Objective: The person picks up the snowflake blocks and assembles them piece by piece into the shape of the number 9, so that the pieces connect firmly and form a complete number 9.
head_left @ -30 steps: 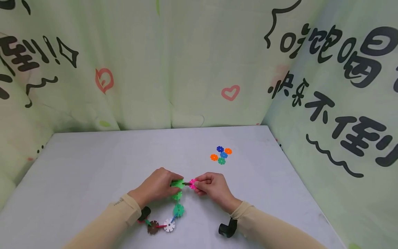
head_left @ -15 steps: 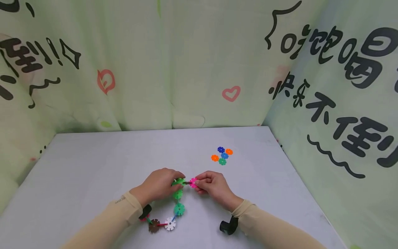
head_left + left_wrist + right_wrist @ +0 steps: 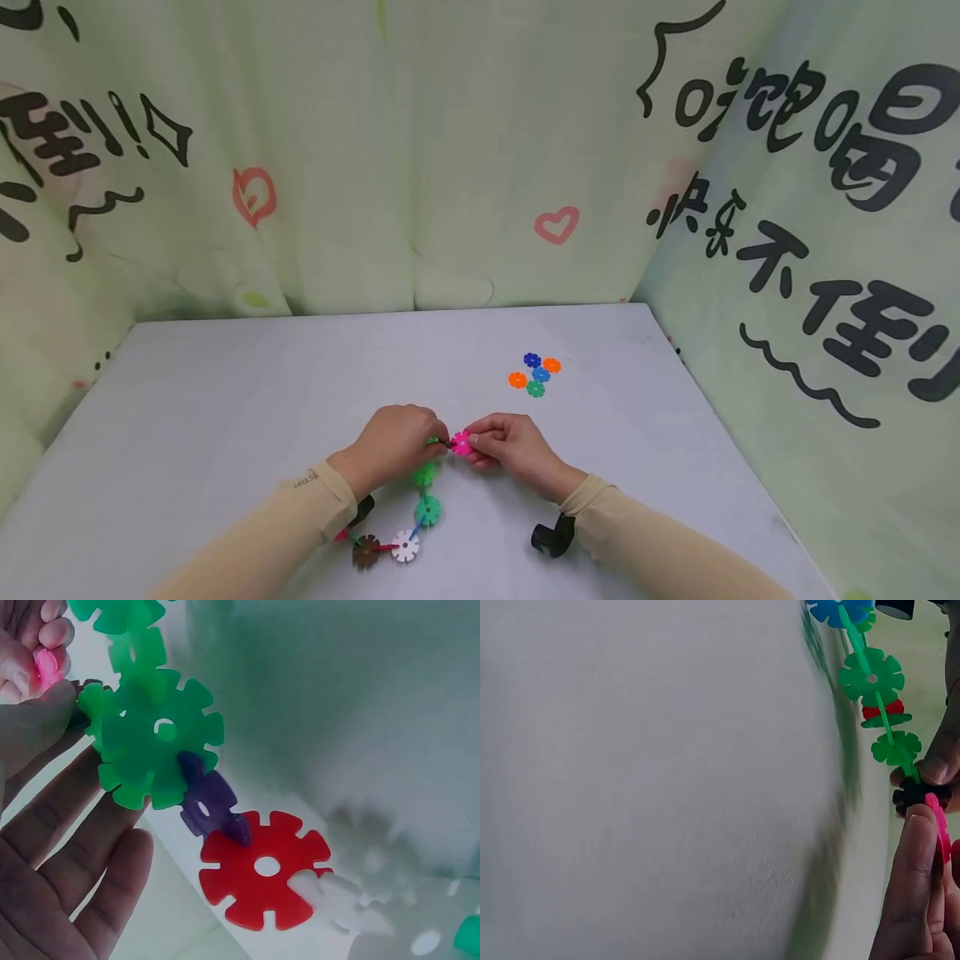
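Observation:
My left hand (image 3: 397,442) pinches a dark snowflake disc (image 3: 909,796) at the end of a chain of notched plastic snowflake discs. My right hand (image 3: 517,450) holds a pink snowflake disc (image 3: 462,444) between thumb and fingers, its edge meeting the dark disc. Whether their slots are fully joined I cannot tell. From the left hand the chain curves toward me through a light green disc (image 3: 425,475), a teal disc (image 3: 427,510), a white disc (image 3: 405,547) and a brown disc (image 3: 366,552). The left wrist view shows a red disc (image 3: 264,871) and a purple disc (image 3: 210,802) linked in it.
Several loose discs lie beyond the right hand, including an orange disc (image 3: 517,380), a dark blue disc (image 3: 532,360) and a green disc (image 3: 535,389). The white table (image 3: 262,367) is bordered by printed curtains (image 3: 465,167). Black wrist mounts (image 3: 553,537) sit beneath the sleeves.
My left fingers have shifted right from the light green disc onto the dark one, covering more of it. The pink disc has moved slightly left, closer to the left fingertips.

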The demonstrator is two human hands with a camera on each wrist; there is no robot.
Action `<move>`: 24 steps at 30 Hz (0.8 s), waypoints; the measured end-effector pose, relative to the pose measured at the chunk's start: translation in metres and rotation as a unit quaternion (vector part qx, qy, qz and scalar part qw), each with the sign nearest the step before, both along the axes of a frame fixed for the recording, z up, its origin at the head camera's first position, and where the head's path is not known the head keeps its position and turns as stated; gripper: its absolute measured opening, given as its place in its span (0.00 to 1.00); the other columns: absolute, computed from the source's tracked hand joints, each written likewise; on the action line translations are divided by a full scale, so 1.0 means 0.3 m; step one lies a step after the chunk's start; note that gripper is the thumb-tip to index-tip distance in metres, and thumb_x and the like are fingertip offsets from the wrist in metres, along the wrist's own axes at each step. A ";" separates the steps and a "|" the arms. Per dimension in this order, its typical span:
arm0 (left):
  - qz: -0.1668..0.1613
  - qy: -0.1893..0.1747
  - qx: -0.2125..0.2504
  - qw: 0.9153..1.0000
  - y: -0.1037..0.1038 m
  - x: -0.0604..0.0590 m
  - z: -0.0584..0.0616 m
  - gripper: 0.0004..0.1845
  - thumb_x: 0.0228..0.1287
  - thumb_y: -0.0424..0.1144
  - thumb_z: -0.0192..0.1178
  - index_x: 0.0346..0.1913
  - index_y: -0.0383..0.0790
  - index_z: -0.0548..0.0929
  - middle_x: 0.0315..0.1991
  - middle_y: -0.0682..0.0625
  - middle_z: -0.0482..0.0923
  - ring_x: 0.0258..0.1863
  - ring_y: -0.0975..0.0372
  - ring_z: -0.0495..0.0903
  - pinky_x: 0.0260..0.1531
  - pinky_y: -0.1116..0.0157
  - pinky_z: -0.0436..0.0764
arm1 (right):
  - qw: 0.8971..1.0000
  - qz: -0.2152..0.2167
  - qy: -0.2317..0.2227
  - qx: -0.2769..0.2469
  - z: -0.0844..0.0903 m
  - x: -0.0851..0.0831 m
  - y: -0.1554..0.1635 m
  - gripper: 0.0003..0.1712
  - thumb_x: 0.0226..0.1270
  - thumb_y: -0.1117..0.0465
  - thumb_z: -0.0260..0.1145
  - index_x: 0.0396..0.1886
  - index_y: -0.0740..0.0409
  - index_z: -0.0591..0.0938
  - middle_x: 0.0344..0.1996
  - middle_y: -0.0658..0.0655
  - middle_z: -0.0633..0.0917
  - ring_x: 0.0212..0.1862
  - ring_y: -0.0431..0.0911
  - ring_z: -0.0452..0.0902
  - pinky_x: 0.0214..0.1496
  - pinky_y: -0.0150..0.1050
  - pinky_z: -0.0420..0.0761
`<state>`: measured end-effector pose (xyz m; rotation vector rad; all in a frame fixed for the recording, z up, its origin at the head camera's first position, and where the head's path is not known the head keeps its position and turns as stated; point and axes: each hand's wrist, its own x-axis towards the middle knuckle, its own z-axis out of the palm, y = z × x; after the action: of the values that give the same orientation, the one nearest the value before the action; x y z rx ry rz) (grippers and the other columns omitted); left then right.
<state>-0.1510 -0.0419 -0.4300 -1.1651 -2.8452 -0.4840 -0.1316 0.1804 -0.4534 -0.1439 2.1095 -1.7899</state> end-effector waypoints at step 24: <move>0.009 -0.006 0.033 0.999 -0.028 0.007 -0.028 0.04 0.58 0.40 0.73 0.37 0.48 0.91 0.32 0.60 0.84 0.32 0.66 0.81 0.29 0.68 0.77 | 0.938 -0.067 0.078 0.330 -0.011 -0.238 0.329 0.18 0.67 0.63 0.69 0.55 0.60 0.82 0.35 0.55 0.82 0.32 0.46 0.79 0.37 0.36 0.81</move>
<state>-0.1490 -0.0502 -0.4385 -1.1294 -2.8226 -0.5804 -0.2031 0.2792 -0.4568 0.0406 2.7660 -1.0641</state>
